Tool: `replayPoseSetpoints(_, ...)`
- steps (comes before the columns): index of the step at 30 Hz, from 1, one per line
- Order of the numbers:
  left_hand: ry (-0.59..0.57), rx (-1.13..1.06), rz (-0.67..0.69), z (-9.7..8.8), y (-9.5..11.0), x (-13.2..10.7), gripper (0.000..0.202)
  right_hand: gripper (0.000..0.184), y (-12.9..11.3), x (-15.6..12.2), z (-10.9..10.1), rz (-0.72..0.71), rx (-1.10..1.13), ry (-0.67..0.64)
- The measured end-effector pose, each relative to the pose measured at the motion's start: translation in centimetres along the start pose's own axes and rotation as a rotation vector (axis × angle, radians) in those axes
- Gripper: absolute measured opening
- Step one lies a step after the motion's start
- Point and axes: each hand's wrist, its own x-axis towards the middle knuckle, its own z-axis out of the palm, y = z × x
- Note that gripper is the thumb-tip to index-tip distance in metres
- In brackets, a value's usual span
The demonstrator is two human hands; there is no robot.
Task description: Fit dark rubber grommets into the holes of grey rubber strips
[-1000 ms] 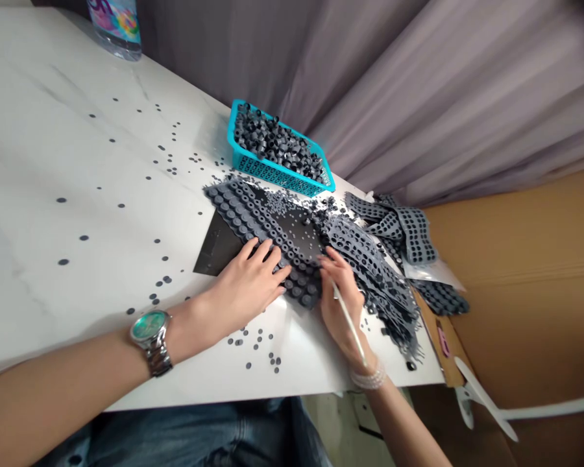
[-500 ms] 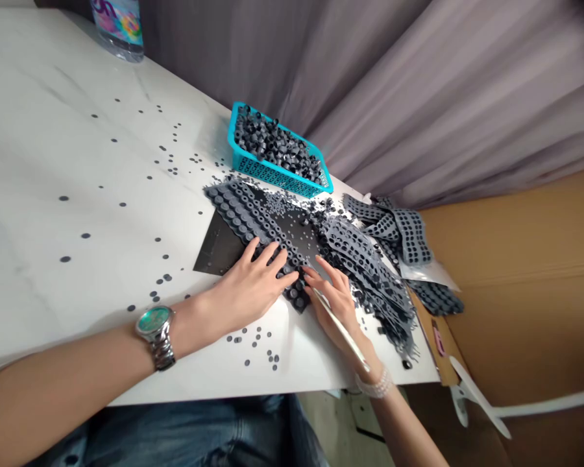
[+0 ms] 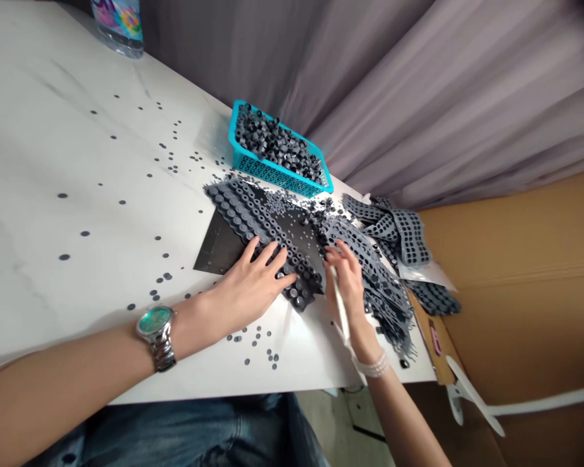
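Observation:
My left hand (image 3: 254, 285) lies with fingers spread on a dark grey rubber sheet (image 3: 233, 211) moulded with rows of round, ring-like parts. Under that sheet is a flat black mat (image 3: 217, 243). My right hand (image 3: 346, 285) is closed around a slim white pen-like stick (image 3: 342, 310); its tip is hidden or blurred. That hand is just right of the sheet's near end, beside a heap of perforated rubber sheets (image 3: 370, 259). Small grey discs (image 3: 277, 204) are scattered over the mat.
A turquoise basket (image 3: 267, 170) full of small black rubber parts stands behind the mat. More perforated sheets (image 3: 411, 237) lie at the right by a cardboard box (image 3: 516, 259). Loose discs dot the white table (image 3: 102, 272). A water bottle (image 3: 119, 29) stands at the far left.
My right hand, with the white stick, has moved right and slightly away from the rubber sheet, uncovering its near end. My left hand stays in place.

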Motion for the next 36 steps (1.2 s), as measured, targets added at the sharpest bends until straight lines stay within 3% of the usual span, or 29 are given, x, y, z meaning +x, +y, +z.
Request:
replayPoseSetpoints(5,0.01,-0.014,0.008,0.0,-0.1,-0.2,0.04,0.021,0.4,-0.9,-0.7,0.176,0.031,0.067)
replayPoseSetpoints(14,0.01,-0.014,0.093,-0.4,0.3,0.1,0.045,0.018,-2.3,-3.3,-0.6,-0.009,0.072,0.049)
replayPoseSetpoints(25,0.006,-0.055,0.04,0.2,0.5,0.1,0.042,0.021,-1.8,-3.2,-0.3,-0.16,0.003,0.017)
replayPoseSetpoints(29,-0.001,-0.061,0.022,0.0,0.7,0.1,0.042,0.025,-1.7,-3.0,-0.2,-0.196,0.006,-0.072)
replayPoseSetpoints(31,-0.003,-0.066,0.014,0.0,0.8,0.1,0.043,0.025,-1.3,-2.7,-0.2,-0.102,0.015,-0.079)
replayPoseSetpoints(34,0.005,-0.075,0.015,0.3,0.7,0.0,0.043,0.021,-0.3,-2.2,-0.2,0.17,-0.004,0.061)
replayPoseSetpoints(36,0.008,-0.073,0.024,0.4,0.6,0.0,0.044,0.02,0.3,-2.0,-0.5,0.263,-0.01,0.111)
